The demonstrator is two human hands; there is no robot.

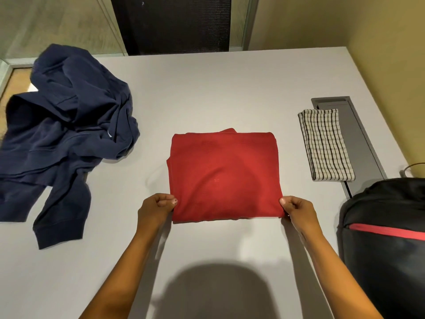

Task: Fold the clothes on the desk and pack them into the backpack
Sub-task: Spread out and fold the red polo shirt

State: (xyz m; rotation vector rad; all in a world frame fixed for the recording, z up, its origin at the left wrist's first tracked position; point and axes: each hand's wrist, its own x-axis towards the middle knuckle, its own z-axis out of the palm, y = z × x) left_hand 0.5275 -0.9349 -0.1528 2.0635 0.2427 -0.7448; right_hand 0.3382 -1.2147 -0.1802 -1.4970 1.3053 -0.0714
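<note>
Your left hand (158, 204) and right hand (293, 207) each pinched a near corner of the folded red shirt (224, 174) (flat on the desk (207, 88)); crumpled navy hoodie (66, 134) beyond left, black backpack (386, 238) just right.

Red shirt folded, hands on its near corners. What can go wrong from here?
1. Left hand and right hand pinch only the near corners of the red shirt; lifted so, its layers may unfold.
2. The backpack shows no opening here, and both hands are busy.
</note>
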